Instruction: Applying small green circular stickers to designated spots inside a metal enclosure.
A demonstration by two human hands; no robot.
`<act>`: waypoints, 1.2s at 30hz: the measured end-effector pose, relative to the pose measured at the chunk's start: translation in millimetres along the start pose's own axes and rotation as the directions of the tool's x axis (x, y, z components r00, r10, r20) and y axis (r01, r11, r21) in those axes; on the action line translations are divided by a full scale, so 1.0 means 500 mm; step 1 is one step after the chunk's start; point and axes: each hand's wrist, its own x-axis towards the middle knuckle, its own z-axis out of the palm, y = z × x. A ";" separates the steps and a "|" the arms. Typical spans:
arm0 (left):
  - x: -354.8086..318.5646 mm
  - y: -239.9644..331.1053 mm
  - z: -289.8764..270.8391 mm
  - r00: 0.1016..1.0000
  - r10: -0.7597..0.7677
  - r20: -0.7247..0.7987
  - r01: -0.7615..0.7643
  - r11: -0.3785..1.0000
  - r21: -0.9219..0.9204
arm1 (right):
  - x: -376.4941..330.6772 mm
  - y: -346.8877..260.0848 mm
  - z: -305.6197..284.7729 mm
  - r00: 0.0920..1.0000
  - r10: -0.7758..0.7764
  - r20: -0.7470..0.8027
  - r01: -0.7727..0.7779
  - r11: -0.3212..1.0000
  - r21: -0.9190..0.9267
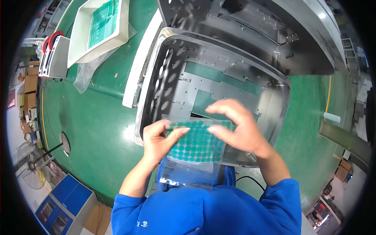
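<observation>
Leftmost, a white tray (78,39) of green dot sheets sits well apart on the green table (98,117), and nearer me my left hand (158,141) pinches the left edge of a clear sheet of green round stickers (197,145) — held flat over the near rim of the open grey sheet-metal housing (219,78), I'd judge, so the dots can be peeled right above it. My right hand (237,127) curls over the sheet's right edge, fingertips closing on a dot, while further right the table lies open — room to swing an elbow, though the housing wall crowds the sheet's far edge.
</observation>
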 end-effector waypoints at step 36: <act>-0.062 -0.053 0.033 0.988 -0.154 0.011 0.151 0.977 0.152 | 0.016 0.386 0.063 0.844 0.453 -0.287 -0.515 0.834 -0.200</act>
